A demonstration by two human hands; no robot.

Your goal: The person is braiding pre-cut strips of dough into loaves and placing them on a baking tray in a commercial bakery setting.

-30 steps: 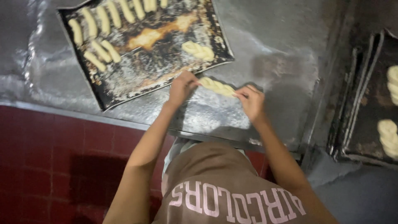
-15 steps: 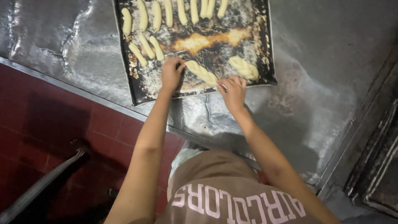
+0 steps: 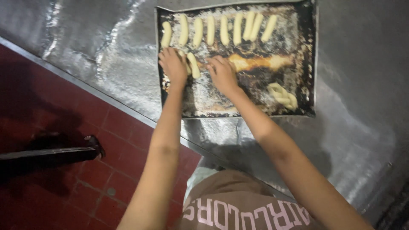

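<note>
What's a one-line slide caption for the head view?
Both hands, left hand and right hand, rest on dough sticks on a floured baking tray.

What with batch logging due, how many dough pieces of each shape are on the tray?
Straight dough sticks in the top row: 9
Dough sticks by the hands: 2, one partly under the left hand
Twisted dough piece: 1
Total: 12

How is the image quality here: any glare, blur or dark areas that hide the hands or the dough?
Head view: glare streaks the metal table; the left hand and right hand look slightly soft but readable on the baking tray; the dough rolls are clear; the red tiled floor is dim.
</note>
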